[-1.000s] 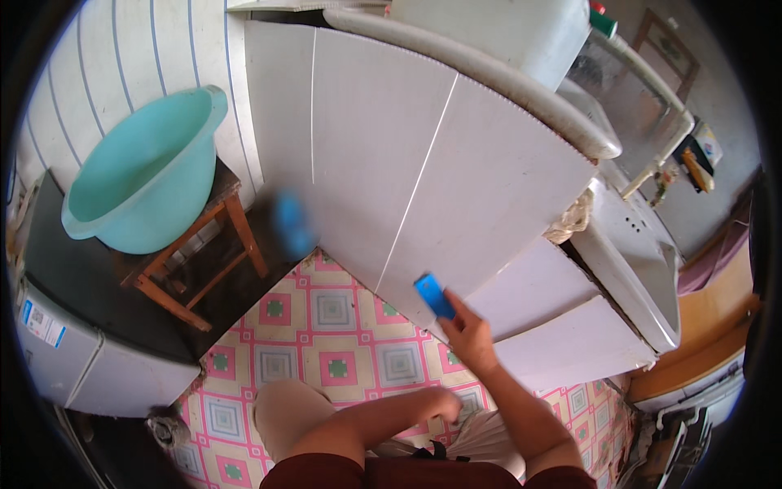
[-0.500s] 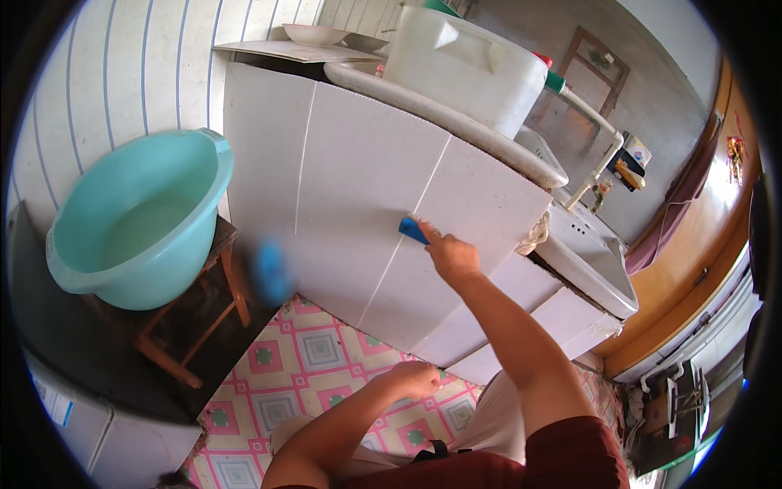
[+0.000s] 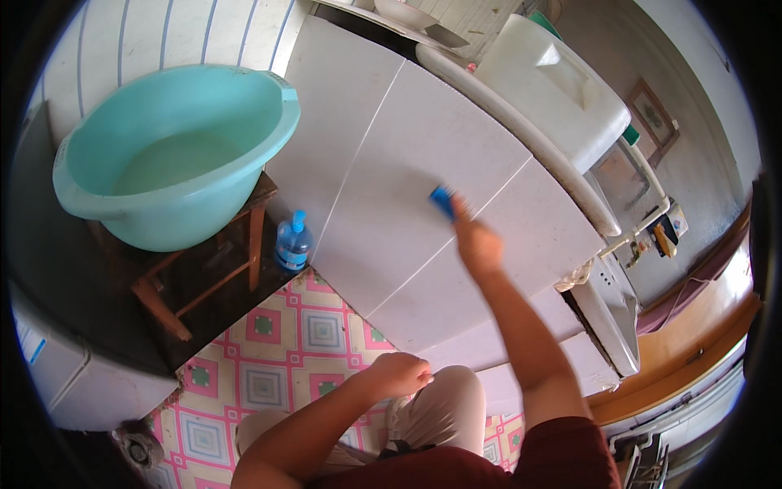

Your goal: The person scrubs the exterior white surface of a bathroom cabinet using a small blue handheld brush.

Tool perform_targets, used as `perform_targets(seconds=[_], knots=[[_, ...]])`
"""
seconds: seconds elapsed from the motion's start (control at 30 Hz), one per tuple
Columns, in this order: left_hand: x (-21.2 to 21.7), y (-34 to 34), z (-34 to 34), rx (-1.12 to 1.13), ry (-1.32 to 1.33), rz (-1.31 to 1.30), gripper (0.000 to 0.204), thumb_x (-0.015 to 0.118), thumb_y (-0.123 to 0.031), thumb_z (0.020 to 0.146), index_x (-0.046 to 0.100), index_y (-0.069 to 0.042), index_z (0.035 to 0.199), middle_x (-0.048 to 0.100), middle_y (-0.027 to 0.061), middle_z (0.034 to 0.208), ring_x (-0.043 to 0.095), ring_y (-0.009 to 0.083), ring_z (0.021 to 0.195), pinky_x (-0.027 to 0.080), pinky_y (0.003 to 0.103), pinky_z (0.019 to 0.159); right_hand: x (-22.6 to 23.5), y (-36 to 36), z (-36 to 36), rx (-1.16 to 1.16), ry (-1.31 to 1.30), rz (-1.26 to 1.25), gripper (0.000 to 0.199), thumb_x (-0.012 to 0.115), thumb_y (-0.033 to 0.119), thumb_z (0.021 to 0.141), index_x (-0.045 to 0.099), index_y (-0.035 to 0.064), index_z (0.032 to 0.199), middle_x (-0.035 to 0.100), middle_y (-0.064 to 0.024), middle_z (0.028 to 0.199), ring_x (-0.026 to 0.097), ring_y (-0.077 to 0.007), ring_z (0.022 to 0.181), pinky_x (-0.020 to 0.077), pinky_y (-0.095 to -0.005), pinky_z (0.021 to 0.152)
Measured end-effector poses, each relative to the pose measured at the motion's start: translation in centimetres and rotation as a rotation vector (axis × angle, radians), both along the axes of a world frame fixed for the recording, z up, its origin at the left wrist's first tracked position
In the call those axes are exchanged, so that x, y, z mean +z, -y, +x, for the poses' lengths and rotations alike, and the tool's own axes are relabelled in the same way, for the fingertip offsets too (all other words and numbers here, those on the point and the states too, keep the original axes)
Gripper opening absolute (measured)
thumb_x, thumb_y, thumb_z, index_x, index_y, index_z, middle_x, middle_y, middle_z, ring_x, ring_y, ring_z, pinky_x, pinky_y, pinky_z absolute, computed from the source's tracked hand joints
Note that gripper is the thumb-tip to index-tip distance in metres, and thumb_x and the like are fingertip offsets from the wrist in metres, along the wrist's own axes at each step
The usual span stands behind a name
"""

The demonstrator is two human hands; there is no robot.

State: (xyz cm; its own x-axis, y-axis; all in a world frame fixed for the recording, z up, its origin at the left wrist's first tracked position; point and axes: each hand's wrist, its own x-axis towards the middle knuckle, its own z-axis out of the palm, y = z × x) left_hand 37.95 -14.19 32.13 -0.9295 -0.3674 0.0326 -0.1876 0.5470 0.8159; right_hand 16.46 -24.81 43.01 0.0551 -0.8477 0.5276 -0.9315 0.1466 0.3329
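Note:
My right hand (image 3: 479, 244) is closed around a small blue scrub brush (image 3: 442, 201), with my arm stretched forward. The brush is at the white tiled panel (image 3: 383, 179), left of a tile seam; it is slightly blurred, and whether its bristles touch the panel I cannot tell. My left hand (image 3: 399, 375) is curled into a fist beside my knee, with nothing seen in it.
On a wooden stool (image 3: 257, 236) at the left stands a turquoise basin (image 3: 281, 134) holding cloudy liquid. A blue-capped bottle (image 3: 293, 244) sits on the floor beside it. Above the panel are a white plastic tank (image 3: 546, 90) and a sink (image 3: 611, 310).
The view has turned, shifting the scene. My right hand has carried the brush leftward off the tile seam. My left fist stays low near my knee.

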Motion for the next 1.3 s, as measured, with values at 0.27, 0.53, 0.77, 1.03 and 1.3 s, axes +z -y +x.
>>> perform_targets(seconds=[0.27,0.53,0.77,1.03,1.3], knots=[[0.4,-2.3,4.5,-0.019,0.146,0.064,0.033,0.047,-0.038,0.086,0.062,-0.011,0.099,0.065,0.0136,0.086,0.061,0.0332,0.081,0.046,0.043,0.069,-0.3,2.2,2.2,-0.161,0.086,0.317,0.053,0.052,0.025,0.089,0.034,0.0345,0.138,0.065,-0.0141,0.081,0.063,-0.0308,0.071,0.0495,-0.0430,0.063],[0.8,-1.2,5.8,0.017,0.107,0.032,0.034,0.046,-0.040,0.088,0.061,-0.011,0.099,0.064,0.0143,0.087,0.061,0.0333,0.084,0.046,0.044,0.071,9.0,5.2,4.8,-0.017,0.058,-0.060,0.053,0.051,0.024,0.089,0.034,0.0256,0.139,0.063,-0.0133,0.074,0.061,-0.0311,0.066,0.0475,-0.0433,0.060],[0.5,-1.2,5.4,0.041,0.031,0.022,0.031,0.049,-0.037,0.086,0.062,-0.009,0.093,0.063,0.0131,0.084,0.061,0.0322,0.082,0.047,0.044,0.068,4.7,6.8,4.9,-0.116,0.133,0.310,0.055,0.053,0.025,0.087,0.034,0.0342,0.138,0.064,-0.0183,0.095,0.062,-0.0351,0.087,0.0485,-0.0456,0.075],[0.1,-0.4,5.4,0.026,0.063,0.052,0.034,0.048,-0.038,0.086,0.062,-0.010,0.098,0.064,0.0141,0.089,0.061,0.0330,0.085,0.047,0.043,0.071,11.5,8.0,7.2,-0.099,0.008,0.041,0.053,0.047,0.026,0.091,0.030,0.0282,0.141,0.064,-0.0150,0.083,0.063,-0.0297,0.074,0.0479,-0.0425,0.066],[-0.7,-0.4,4.7,0.046,0.025,-0.010,0.031,0.050,-0.035,0.084,0.064,-0.007,0.087,0.063,0.0147,0.082,0.061,0.0340,0.081,0.047,0.045,0.069,0.6,5.8,5.9,-0.168,0.156,0.429,0.048,0.048,0.028,0.091,0.034,0.0370,0.136,0.065,-0.0116,0.098,0.063,-0.0286,0.089,0.0491,-0.0413,0.077]])
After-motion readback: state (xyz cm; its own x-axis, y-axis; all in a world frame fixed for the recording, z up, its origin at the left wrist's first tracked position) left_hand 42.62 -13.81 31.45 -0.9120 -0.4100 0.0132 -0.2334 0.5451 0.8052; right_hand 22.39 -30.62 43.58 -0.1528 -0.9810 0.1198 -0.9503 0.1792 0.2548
